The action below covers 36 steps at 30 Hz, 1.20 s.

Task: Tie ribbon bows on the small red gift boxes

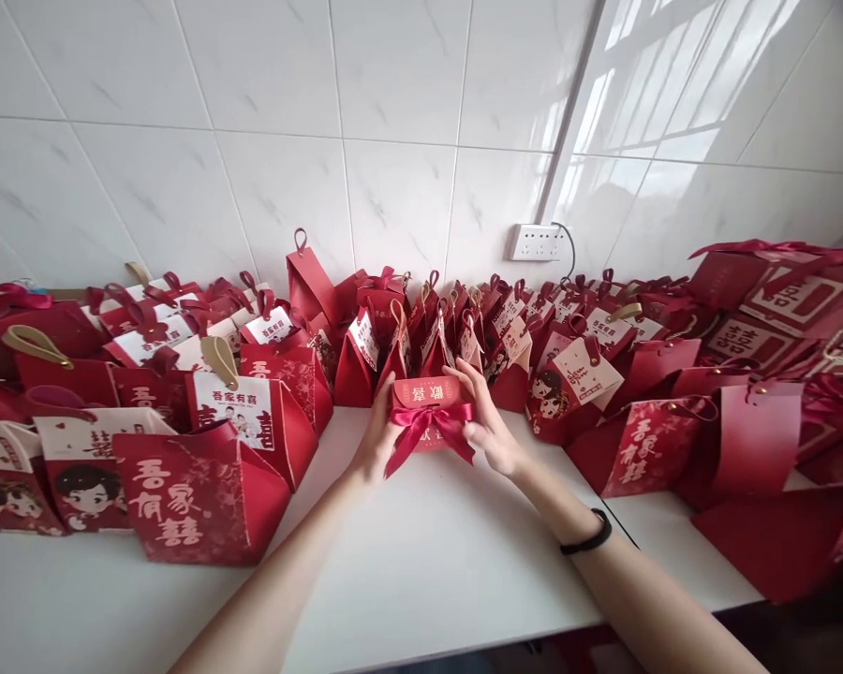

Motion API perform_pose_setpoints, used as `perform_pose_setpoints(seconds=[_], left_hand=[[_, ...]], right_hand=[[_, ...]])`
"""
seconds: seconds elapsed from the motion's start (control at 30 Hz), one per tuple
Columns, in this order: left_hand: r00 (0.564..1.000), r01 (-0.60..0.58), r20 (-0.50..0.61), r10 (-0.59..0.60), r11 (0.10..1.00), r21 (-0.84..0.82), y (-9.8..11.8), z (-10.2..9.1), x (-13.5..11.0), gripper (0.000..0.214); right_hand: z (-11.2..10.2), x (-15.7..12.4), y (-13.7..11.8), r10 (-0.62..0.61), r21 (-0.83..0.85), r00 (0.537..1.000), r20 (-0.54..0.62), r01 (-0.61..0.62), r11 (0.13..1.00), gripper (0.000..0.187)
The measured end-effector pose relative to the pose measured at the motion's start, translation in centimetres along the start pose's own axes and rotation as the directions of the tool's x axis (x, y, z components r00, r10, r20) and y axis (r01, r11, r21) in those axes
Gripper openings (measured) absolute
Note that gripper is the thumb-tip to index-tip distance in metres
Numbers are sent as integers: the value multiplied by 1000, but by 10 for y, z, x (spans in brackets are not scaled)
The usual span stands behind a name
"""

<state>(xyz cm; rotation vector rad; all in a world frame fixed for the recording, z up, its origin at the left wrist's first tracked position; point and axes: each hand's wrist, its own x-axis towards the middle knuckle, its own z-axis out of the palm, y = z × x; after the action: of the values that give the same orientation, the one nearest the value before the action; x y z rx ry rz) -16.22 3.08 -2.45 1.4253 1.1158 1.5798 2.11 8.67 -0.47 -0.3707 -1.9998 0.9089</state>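
Between my hands, over the middle of the white table, is a small red gift box [427, 391] with gold lettering and a magenta ribbon bow [432, 421] tied across its front. My left hand [377, 435] grips the box's left side, fingers mostly hidden behind it. On the other side my right hand [490, 426] holds the box's right edge, its fingers reaching up along the top corner and the thumb near the bow's right loop. A black band circles my right wrist. Just behind the box stand several red gift bags.
Red gift bags [183, 501] with ribbon loops crowd the left, back and right of the white table [421, 562]. Larger ribboned boxes [779, 300] are stacked at the right. A power strip [538, 243] is on the tiled wall [273, 65]. The table's front edge runs below my arms.
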Motion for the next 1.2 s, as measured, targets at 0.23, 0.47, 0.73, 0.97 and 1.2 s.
perform_pose_setpoints(seconds=[0.23, 0.47, 0.73, 0.97, 1.2], left_hand=[[993, 102, 76, -88, 974, -203, 4, -3, 1, 72], [991, -26, -125, 42, 992, 126, 11, 2, -3, 62], [831, -365, -151, 536, 729, 579, 16, 0, -3, 7], [560, -649, 148, 815, 321, 690, 30, 8, -16, 5], [534, -669, 203, 821, 264, 695, 27, 14, -20, 7]], right_hand=[[10, 2, -1, 223, 154, 971, -87, -208, 966, 58], [1, 1, 1, 134, -10, 987, 83, -134, 991, 96], [2, -1, 13, -20, -325, 999, 29, 28, 945, 109], [15, -4, 11, -199, -390, 974, -111, 142, 910, 106], [18, -6, 8, -233, -328, 957, -170, 168, 930, 107]])
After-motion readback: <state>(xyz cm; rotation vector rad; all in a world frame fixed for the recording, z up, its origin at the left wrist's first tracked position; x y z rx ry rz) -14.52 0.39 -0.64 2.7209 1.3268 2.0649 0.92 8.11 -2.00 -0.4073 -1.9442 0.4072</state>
